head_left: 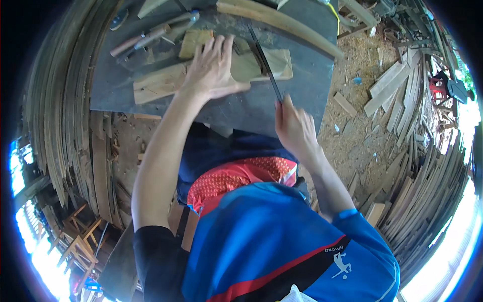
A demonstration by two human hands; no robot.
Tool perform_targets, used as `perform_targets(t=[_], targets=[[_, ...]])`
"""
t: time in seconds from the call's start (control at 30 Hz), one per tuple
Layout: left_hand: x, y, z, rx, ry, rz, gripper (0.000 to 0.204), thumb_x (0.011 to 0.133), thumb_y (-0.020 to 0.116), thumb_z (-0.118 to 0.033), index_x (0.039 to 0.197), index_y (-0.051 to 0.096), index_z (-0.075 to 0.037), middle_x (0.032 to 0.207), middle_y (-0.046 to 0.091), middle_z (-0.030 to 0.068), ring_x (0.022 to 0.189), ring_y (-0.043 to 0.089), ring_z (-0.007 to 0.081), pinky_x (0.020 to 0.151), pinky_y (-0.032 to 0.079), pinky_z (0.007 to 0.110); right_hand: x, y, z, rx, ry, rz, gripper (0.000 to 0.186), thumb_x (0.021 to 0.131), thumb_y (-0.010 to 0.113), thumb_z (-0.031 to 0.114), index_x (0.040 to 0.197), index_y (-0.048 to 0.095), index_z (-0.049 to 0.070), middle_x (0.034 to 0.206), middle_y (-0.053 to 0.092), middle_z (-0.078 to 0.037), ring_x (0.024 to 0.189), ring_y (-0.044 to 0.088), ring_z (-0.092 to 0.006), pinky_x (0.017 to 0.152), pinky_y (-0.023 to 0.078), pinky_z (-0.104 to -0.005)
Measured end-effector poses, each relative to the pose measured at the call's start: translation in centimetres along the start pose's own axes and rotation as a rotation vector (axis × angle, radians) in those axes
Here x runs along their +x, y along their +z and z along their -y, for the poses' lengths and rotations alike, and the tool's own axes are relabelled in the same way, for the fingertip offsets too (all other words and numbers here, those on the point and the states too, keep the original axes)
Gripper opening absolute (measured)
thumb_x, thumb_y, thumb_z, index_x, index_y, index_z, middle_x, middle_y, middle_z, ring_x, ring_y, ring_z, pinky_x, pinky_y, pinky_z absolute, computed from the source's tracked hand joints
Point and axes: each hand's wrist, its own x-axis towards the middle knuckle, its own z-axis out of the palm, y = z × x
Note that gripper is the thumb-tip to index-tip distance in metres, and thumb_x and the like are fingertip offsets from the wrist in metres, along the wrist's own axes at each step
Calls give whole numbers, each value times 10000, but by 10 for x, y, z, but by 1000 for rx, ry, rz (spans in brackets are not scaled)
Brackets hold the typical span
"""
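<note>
My left hand lies flat on a pale wooden workpiece that rests on a dark grey workbench, fingers spread and pressing it down. My right hand is closed around the handle of a long dark file. The blade slants up and to the left across the right end of the workpiece.
Hammers and wooden-handled tools lie at the bench's far left. A curved wooden strip lies along the far edge. Stacked planks stand left, offcuts and boards litter the sawdust floor on the right. Wooden frames sit lower left.
</note>
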Motion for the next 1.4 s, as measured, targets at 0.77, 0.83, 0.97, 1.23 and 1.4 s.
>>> perform_targets(t=[0.77, 0.83, 0.97, 1.23, 1.4], targets=[[29, -11, 10, -26, -147, 266, 1282, 710, 666, -779, 1561, 250, 85, 1590, 263, 364, 1518, 217, 478, 1249, 261, 525, 5, -19, 2, 80, 62, 73, 278, 1060, 494, 250, 891, 486, 29, 544, 580, -218, 533, 618, -456, 505, 498, -550], [37, -5, 18, -54, -200, 318, 1306, 703, 644, -796, 1569, 229, 87, 1609, 228, 357, 1528, 187, 473, 1252, 251, 522, 16, -21, 3, 74, 45, 68, 282, 1060, 495, 250, 884, 486, 30, 548, 578, -221, 535, 616, -458, 511, 496, -555], [38, -7, 20, -98, -207, 380, 1332, 695, 618, -812, 1574, 204, 99, 1635, 185, 337, 1546, 164, 435, 1245, 252, 539, 17, -28, -4, 108, 51, 84, 283, 1059, 497, 249, 878, 484, 32, 547, 569, -217, 531, 606, -458, 518, 479, -568], [53, -77, 15, -466, -166, 851, 1143, 750, 524, -855, 1521, 452, -14, 1610, 373, 214, 1504, 338, 373, 1212, 313, 500, 26, -59, 10, 115, -7, 59, 258, 1047, 510, 235, 887, 487, 35, 537, 560, -207, 529, 604, -452, 518, 469, -567], [38, -83, 15, -434, -231, 724, 1036, 786, 501, -847, 1458, 559, -62, 1550, 475, 194, 1468, 408, 351, 1196, 328, 496, 29, -65, 20, 94, 15, 83, 264, 1062, 508, 245, 911, 500, 29, 595, 578, -231, 590, 593, -478, 559, 438, -575]])
